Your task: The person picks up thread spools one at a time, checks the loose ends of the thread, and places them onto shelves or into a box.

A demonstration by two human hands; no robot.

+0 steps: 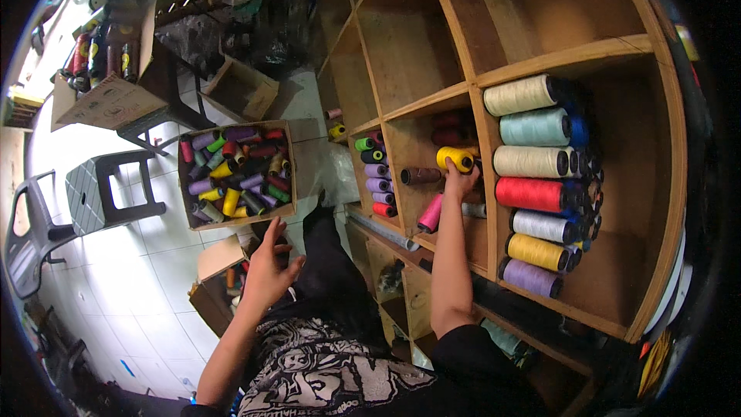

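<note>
My right hand [464, 183] reaches into a middle compartment of the wooden shelf [472, 46], its fingers closed round a yellow thread spool [454, 158]. Beside it in that compartment lie a brown spool [422, 176], a pink spool [431, 213] leaning near the front edge, and dark red spools [451, 136] farther in. Over the floor, my left hand [272, 269] is empty with its fingers apart. Just beyond it stands an open cardboard box [292, 156] full of mixed spools in purple, yellow, red, green and other colours.
Stacked spools [529, 194] fill part of the right compartment; smaller ones [377, 170] sit in the left one. A grey stool [108, 193], a small box [241, 91] and a raised carton of spools [116, 100] stand at left. Another carton [216, 293] is by my left arm.
</note>
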